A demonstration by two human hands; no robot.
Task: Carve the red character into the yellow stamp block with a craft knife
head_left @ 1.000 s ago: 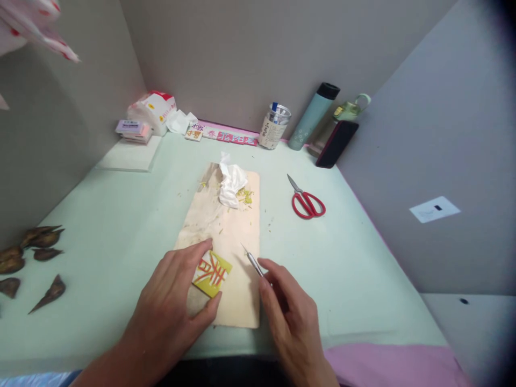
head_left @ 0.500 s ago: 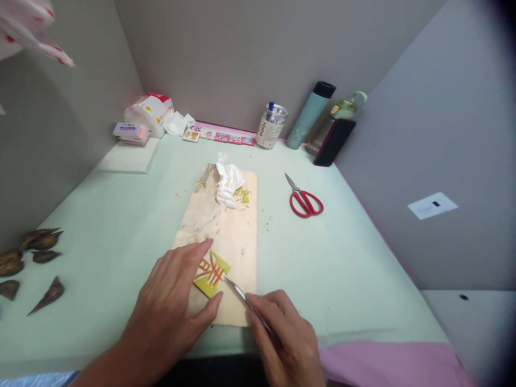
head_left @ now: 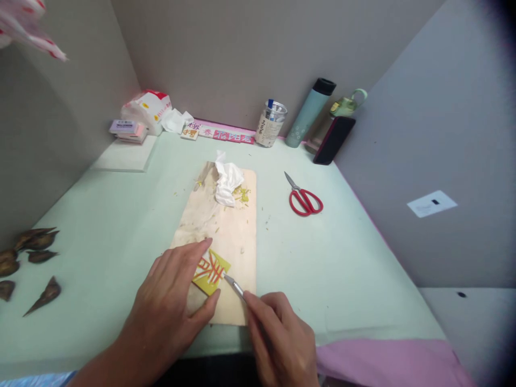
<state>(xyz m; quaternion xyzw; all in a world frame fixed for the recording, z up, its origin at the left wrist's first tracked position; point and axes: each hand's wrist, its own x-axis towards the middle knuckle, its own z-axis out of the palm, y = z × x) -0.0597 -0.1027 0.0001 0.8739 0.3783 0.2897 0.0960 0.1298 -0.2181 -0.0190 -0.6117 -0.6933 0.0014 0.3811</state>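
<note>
A yellow-green carving block (head_left: 221, 259) with a red-outlined character lies on a wooden board (head_left: 245, 236). My left hand (head_left: 171, 293) grips the block between thumb and fingers, covering its left part. In my right hand (head_left: 280, 336) is a craft knife (head_left: 235, 285), held like a pen. The blade tip meets the right edge of the character, or hovers just over it; which one I cannot tell. Farther up the board sits a crumpled white tissue (head_left: 228, 184), with yellow-green shavings (head_left: 243, 195) beside it.
Red-handled scissors (head_left: 302, 198) lie right of the board. Along the back stand a clear jar (head_left: 270, 126), a teal bottle (head_left: 310, 113), a leaning phone (head_left: 335, 141) and several carved blocks (head_left: 228, 136). Brown dried pods (head_left: 43, 295) lie at left, a white pad (head_left: 127, 155) behind them.
The knife has turned slightly in my right hand, its blade showing broader, with the tip still at the character's right side. My left hand keeps its hold. The view has shifted a little.
</note>
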